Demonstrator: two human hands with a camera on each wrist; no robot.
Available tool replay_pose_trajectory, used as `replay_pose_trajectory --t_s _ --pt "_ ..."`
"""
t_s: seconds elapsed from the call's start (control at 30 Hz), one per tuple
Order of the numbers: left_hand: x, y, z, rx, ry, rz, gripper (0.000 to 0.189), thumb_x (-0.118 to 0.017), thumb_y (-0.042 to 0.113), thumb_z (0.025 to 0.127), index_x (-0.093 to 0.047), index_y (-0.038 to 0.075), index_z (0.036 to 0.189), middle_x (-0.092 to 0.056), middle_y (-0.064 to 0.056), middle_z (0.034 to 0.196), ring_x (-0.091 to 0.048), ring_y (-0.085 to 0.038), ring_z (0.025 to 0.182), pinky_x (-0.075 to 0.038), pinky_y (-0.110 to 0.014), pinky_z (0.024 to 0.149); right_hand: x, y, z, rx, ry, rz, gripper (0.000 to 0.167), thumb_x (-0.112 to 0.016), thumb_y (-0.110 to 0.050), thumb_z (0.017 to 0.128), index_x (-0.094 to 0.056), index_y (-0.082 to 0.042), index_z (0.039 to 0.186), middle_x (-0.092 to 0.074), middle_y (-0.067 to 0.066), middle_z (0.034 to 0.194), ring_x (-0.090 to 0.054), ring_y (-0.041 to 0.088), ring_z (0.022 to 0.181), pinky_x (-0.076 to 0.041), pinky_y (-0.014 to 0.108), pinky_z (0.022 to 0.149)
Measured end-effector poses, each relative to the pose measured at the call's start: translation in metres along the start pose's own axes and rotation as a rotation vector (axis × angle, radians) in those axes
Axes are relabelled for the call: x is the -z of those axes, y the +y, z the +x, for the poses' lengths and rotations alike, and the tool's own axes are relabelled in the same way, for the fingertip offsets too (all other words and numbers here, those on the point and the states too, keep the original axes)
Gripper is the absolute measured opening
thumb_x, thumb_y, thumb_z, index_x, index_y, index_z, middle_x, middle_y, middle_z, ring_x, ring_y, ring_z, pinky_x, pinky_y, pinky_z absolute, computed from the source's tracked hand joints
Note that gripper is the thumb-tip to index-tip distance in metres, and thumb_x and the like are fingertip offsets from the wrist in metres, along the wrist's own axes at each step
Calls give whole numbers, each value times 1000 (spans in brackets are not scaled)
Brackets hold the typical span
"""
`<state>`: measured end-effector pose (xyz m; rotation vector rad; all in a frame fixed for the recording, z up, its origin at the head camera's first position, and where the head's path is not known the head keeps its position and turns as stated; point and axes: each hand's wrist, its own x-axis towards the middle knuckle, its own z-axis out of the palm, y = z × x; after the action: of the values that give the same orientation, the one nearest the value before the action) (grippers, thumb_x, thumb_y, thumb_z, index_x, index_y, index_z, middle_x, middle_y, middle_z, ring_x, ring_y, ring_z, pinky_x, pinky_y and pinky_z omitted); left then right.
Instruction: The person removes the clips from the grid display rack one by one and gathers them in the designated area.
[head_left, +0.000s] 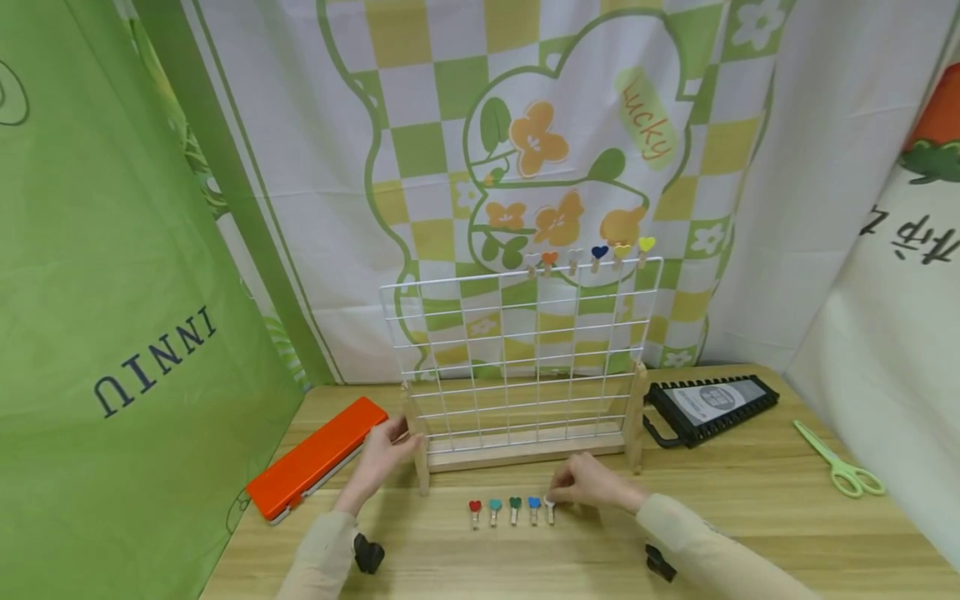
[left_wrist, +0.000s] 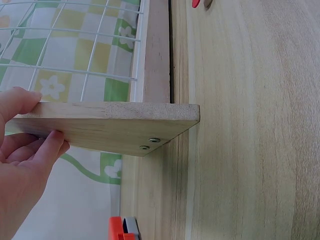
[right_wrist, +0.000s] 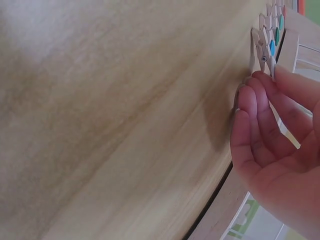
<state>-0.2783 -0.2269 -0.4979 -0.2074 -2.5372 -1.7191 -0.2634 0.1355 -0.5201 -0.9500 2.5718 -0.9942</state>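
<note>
My left hand (head_left: pixel 381 460) grips the left wooden side post (left_wrist: pixel 125 111) of a stand that holds a white wire grid; in the left wrist view the thumb lies on one face and the fingers on the other. With thumb and fingertips, my right hand (head_left: pixel 592 482) pinches a small wooden clothespin (right_wrist: pixel 263 52) topped by a white heart, at the right end of a row on the table. Left of it in that row lie clothespins with a blue heart (head_left: pixel 534 503), a dark green heart (head_left: pixel 514 503), a teal heart (head_left: pixel 495 505) and a red heart (head_left: pixel 475 506).
Several heart clothespins, among them a navy one (head_left: pixel 599 252) and a yellow one (head_left: pixel 647 245), stand clipped along the grid's top right. An orange-red case (head_left: pixel 318 458) lies left on the wooden table, a black case (head_left: pixel 712 404) right of the stand, and green scissors (head_left: pixel 832 462) farther right.
</note>
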Motion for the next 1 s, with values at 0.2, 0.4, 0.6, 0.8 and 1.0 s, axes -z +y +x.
replay_pose_trajectory --t_s 0.2,0.4,0.6,0.8,1.0 --pt "0 1 1 12 -1 1 55 -69 8 92 -49 -9 140 -55 -30 139 -54 -44 130 -51 -50 106 0 -2 1 20 11 -26 12 -73 -15 88 -77 -5 83 -75 3 74 -50 -7 57 -47 12 54" --pt "0 2 1 7 -6 -1 56 -68 9 93 -48 -9 141 -54 -30 140 -53 -43 131 -51 -49 106 1 -5 1 18 6 -14 9 -74 -11 87 -77 -3 86 -76 7 78 -57 0 60 -48 12 55" --pt "0 3 0 -7 -13 12 56 -68 9 93 -47 -10 142 -53 -31 140 -54 -44 130 -51 -49 105 8 -6 2 40 6 -37 7 -74 -9 87 -77 -2 87 -76 6 80 -61 3 64 -49 13 56" --pt "1 1 -1 -1 -9 31 57 -67 7 94 -45 -11 143 -52 -32 140 -54 -44 130 -51 -48 105 50 -29 5 124 73 -140 9 -71 -11 90 -77 -5 91 -76 4 84 -63 0 69 -53 13 62" --pt "1 0 0 7 -15 28 56 -67 6 93 -45 -9 143 -52 -30 141 -52 -44 132 -50 -48 106 130 -96 5 249 263 -222 8 -72 -8 89 -77 -6 95 -76 6 89 -69 9 74 -59 17 66"
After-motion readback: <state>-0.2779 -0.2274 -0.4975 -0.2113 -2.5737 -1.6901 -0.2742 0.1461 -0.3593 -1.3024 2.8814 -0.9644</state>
